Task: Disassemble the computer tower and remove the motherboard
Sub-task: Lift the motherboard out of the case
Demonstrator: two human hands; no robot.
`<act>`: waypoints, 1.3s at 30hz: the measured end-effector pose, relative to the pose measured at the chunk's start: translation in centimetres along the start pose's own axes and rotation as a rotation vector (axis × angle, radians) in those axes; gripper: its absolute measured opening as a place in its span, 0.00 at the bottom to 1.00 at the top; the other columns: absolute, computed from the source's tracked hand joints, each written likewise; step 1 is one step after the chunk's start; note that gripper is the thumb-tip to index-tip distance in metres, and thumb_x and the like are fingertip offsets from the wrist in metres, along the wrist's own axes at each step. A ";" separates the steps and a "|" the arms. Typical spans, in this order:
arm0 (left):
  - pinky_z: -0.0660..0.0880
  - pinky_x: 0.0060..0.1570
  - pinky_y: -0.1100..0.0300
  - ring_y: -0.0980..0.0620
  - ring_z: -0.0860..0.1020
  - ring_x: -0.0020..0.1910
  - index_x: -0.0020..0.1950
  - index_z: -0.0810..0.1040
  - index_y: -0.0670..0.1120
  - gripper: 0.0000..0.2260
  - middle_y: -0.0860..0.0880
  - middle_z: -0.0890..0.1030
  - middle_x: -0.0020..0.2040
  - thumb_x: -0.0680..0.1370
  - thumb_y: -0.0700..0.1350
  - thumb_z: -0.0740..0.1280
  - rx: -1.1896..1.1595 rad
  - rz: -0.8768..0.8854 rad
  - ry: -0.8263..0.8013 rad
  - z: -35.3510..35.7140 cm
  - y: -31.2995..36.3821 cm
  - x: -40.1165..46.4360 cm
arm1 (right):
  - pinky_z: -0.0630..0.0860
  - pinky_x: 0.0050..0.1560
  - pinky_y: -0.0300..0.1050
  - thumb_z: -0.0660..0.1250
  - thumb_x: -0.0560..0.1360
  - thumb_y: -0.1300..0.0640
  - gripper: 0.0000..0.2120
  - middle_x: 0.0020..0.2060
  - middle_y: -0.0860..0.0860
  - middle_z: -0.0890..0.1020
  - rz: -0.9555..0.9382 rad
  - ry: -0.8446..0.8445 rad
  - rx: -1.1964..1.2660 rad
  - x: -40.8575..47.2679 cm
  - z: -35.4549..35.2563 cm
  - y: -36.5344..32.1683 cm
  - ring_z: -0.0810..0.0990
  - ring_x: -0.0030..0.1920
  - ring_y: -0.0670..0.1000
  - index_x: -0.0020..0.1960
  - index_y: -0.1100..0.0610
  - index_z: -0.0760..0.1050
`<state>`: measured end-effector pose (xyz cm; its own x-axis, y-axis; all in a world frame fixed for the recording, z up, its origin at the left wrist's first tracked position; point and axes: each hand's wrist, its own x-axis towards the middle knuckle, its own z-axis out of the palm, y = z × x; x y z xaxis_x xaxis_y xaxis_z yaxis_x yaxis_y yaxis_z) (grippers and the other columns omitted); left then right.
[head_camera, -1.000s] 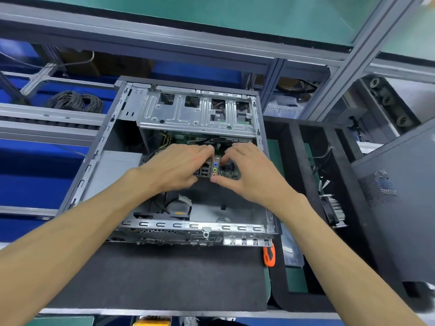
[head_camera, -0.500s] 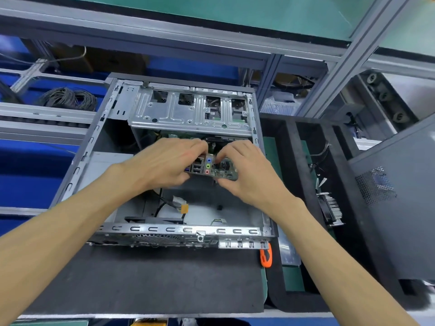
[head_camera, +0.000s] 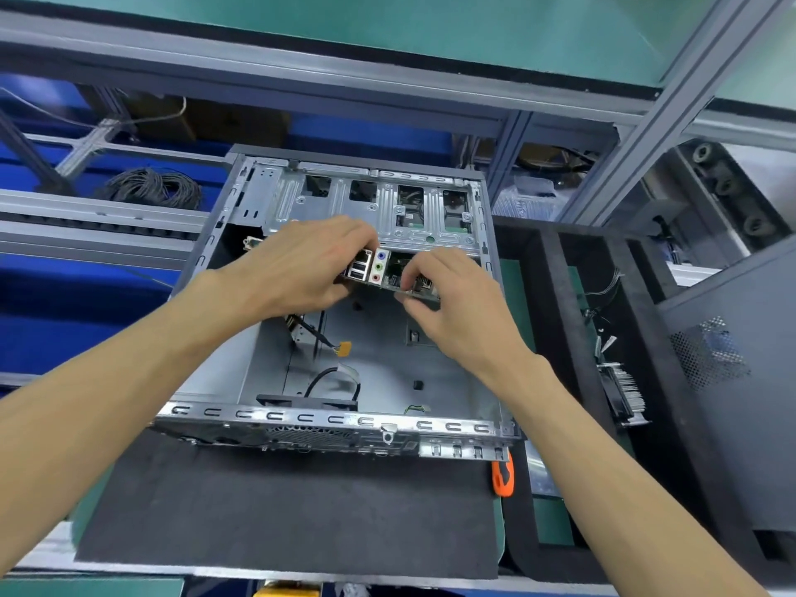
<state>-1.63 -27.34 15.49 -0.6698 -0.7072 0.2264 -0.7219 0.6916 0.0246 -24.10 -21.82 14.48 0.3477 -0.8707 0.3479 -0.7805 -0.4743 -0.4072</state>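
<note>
The computer case (head_camera: 336, 407) lies open on its side on a dark mat (head_camera: 280, 510) on the counter (head_camera: 38, 553). Both hands reach in over it and hold the motherboard (head_camera: 390, 273) above the bare case floor, in front of the metal drive cage (head_camera: 387, 204). The left hand (head_camera: 297, 269) grips the board's left end, its fingers (head_camera: 353, 234) curled over the top beside the port block with its coloured audio jacks. The right hand (head_camera: 452, 303) pinches the board's right end, thumb under the near edge and fingers on top. Loose cables (head_camera: 327, 338) hang inside the case below the board. An orange-handled tool (head_camera: 503, 478) lies just beside the case's near right corner.
</note>
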 end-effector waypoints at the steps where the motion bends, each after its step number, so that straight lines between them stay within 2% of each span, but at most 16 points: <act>1: 0.67 0.35 0.57 0.52 0.73 0.42 0.58 0.69 0.49 0.21 0.51 0.76 0.49 0.69 0.44 0.73 0.009 0.006 0.007 -0.1 0.2 -0.1 | 0.72 0.49 0.48 0.73 0.75 0.58 0.06 0.46 0.48 0.80 -0.015 0.020 0.003 -0.2 -0.1 -0.1 0.75 0.51 0.52 0.50 0.55 0.77; 5: 0.70 0.31 0.56 0.53 0.67 0.39 0.55 0.69 0.48 0.17 0.50 0.76 0.46 0.71 0.48 0.72 0.049 0.020 0.064 -1.2 1.0 -0.2 | 0.74 0.46 0.49 0.73 0.75 0.57 0.06 0.44 0.48 0.80 -0.083 0.068 0.002 -0.6 -0.7 -0.2 0.76 0.47 0.53 0.48 0.56 0.78; 7: 0.69 0.30 0.56 0.51 0.70 0.39 0.55 0.70 0.47 0.16 0.49 0.77 0.46 0.71 0.48 0.72 0.071 0.028 0.088 -1.8 1.6 -0.3 | 0.75 0.48 0.50 0.73 0.75 0.54 0.06 0.44 0.47 0.80 -0.092 0.068 0.032 -0.5 -1.5 -0.1 0.77 0.47 0.51 0.48 0.55 0.78; 9: 0.71 0.29 0.54 0.48 0.74 0.41 0.55 0.71 0.46 0.17 0.48 0.77 0.47 0.71 0.47 0.72 0.090 0.029 0.097 -2.3 2.3 -0.6 | 0.76 0.51 0.49 0.71 0.77 0.48 0.08 0.46 0.43 0.81 -0.047 0.000 0.162 -0.3 -2.5 0.1 0.79 0.49 0.48 0.51 0.51 0.78; 11: 0.71 0.28 0.54 0.47 0.75 0.42 0.55 0.72 0.44 0.19 0.47 0.77 0.47 0.69 0.43 0.74 0.120 0.020 0.091 -2.5 3.2 -1.3 | 0.77 0.54 0.43 0.65 0.79 0.44 0.10 0.48 0.42 0.82 0.042 0.026 0.371 -0.4 -3.4 0.0 0.80 0.52 0.46 0.53 0.50 0.77; 13: 0.72 0.28 0.55 0.46 0.77 0.44 0.57 0.73 0.43 0.22 0.47 0.79 0.48 0.65 0.39 0.76 0.144 0.008 0.080 -2.8 4.1 -2.1 | 0.77 0.49 0.40 0.60 0.81 0.43 0.12 0.45 0.45 0.82 0.220 0.181 0.512 -0.6 -4.3 0.4 0.81 0.48 0.46 0.52 0.49 0.76; 15: 0.76 0.30 0.55 0.47 0.78 0.44 0.58 0.75 0.42 0.25 0.46 0.80 0.49 0.62 0.37 0.77 0.148 0.004 0.070 -3.0 5.0 -2.9 | 0.77 0.42 0.44 0.60 0.80 0.40 0.13 0.39 0.48 0.83 0.493 0.241 0.442 -1.0 -5.0 1.4 0.81 0.40 0.47 0.48 0.48 0.75; 17: 0.77 0.31 0.54 0.47 0.78 0.43 0.57 0.76 0.41 0.26 0.46 0.79 0.48 0.60 0.35 0.77 0.133 0.017 0.082 -3.4 5.7 -3.5 | 0.78 0.36 0.46 0.62 0.79 0.40 0.18 0.32 0.51 0.83 0.731 0.048 0.296 -1.3 -5.5 2.4 0.81 0.31 0.49 0.46 0.54 0.77; 19: 0.75 0.31 0.55 0.47 0.77 0.42 0.55 0.77 0.41 0.26 0.46 0.79 0.47 0.58 0.34 0.77 0.131 0.034 0.088 -3.9 6.3 -4.0 | 0.76 0.27 0.42 0.63 0.80 0.42 0.24 0.26 0.53 0.81 0.890 -0.172 0.351 -1.5 -5.5 2.8 0.79 0.24 0.51 0.44 0.63 0.79; 21: 0.75 0.32 0.56 0.46 0.77 0.42 0.54 0.77 0.40 0.26 0.46 0.79 0.47 0.57 0.34 0.77 0.140 0.040 0.098 -4.5 6.6 -4.5 | 0.73 0.23 0.39 0.63 0.81 0.41 0.27 0.22 0.53 0.79 0.964 -0.276 0.427 -1.6 -5.5 2.5 0.76 0.21 0.51 0.43 0.66 0.79; 25: 0.76 0.35 0.54 0.45 0.79 0.44 0.53 0.78 0.40 0.25 0.46 0.79 0.47 0.58 0.33 0.77 0.122 0.039 0.122 -5.5 6.9 -5.4 | 0.75 0.23 0.39 0.61 0.81 0.39 0.31 0.25 0.56 0.82 0.978 -0.450 0.406 -1.6 -6.0 2.1 0.79 0.21 0.52 0.42 0.67 0.81; 29: 0.77 0.32 0.53 0.45 0.79 0.43 0.53 0.78 0.40 0.24 0.46 0.80 0.47 0.59 0.35 0.78 0.090 0.069 0.081 -6.4 6.6 -5.7 | 0.77 0.25 0.39 0.62 0.81 0.40 0.29 0.29 0.58 0.84 0.917 -0.493 0.354 -1.7 -5.6 1.7 0.82 0.24 0.53 0.41 0.66 0.82; 33: 0.75 0.29 0.55 0.47 0.79 0.41 0.54 0.78 0.41 0.23 0.47 0.80 0.45 0.61 0.38 0.79 0.080 0.070 0.046 -7.3 6.2 -5.7 | 0.70 0.22 0.34 0.67 0.79 0.43 0.22 0.23 0.51 0.81 0.708 -0.384 0.077 -1.6 -4.7 1.9 0.77 0.20 0.46 0.37 0.59 0.81; 35: 0.72 0.27 0.57 0.47 0.78 0.39 0.54 0.78 0.41 0.23 0.48 0.79 0.44 0.61 0.38 0.79 0.084 0.072 0.038 -7.7 6.1 -5.9 | 0.72 0.24 0.35 0.68 0.78 0.47 0.14 0.24 0.50 0.82 0.613 -0.272 0.105 -1.1 -4.3 1.9 0.79 0.21 0.44 0.38 0.54 0.80; 37: 0.67 0.27 0.60 0.47 0.78 0.39 0.53 0.78 0.42 0.23 0.48 0.79 0.44 0.61 0.39 0.79 0.102 0.064 0.041 -8.0 6.0 -6.2 | 0.79 0.30 0.39 0.69 0.78 0.51 0.07 0.29 0.47 0.83 0.497 -0.205 0.137 -0.2 -3.9 1.6 0.81 0.26 0.44 0.43 0.51 0.82; 39: 0.62 0.30 0.63 0.48 0.77 0.40 0.52 0.78 0.41 0.23 0.49 0.78 0.43 0.60 0.39 0.79 0.111 0.047 0.049 -8.1 6.1 -6.5 | 0.80 0.38 0.39 0.69 0.78 0.54 0.04 0.35 0.43 0.82 0.373 -0.235 0.092 1.0 -3.1 1.4 0.80 0.34 0.41 0.48 0.49 0.83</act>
<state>-0.28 -17.33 22.07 -0.6958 -0.6647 0.2722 -0.7067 0.7012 -0.0941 -26.45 -22.98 16.89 0.1686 -0.9851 -0.0338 -0.8289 -0.1232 -0.5457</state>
